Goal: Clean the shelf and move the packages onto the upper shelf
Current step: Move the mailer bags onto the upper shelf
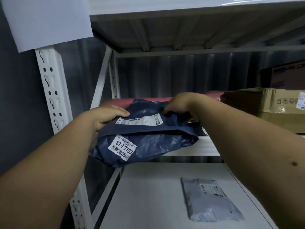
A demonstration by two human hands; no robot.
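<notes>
Two bare forearms are reaching forward from the camera. The left hand (pixel 105 119) is gripping the near left edge of a dark blue package (pixel 148 134), fingers curled over its top. The right hand (pixel 179 104) is pinching its far upper edge. The package is lying partly on the upper shelf (pixel 209 146), overhanging the front. A grey package (pixel 211 199) is lying on the lower shelf (pixel 148 195). A cardboard box (pixel 270 106) is sitting at right.

both hands hold a dark blue parcel (pixel 145 139) at the front edge of the upper shelf (pixel 206 146): the left hand (pixel 107 118) grips its left end, the right hand (pixel 179 104) pinches its top. a grey parcel (pixel 211 199) lies on the lower shelf (pixel 148 195) near its right edge.
</notes>
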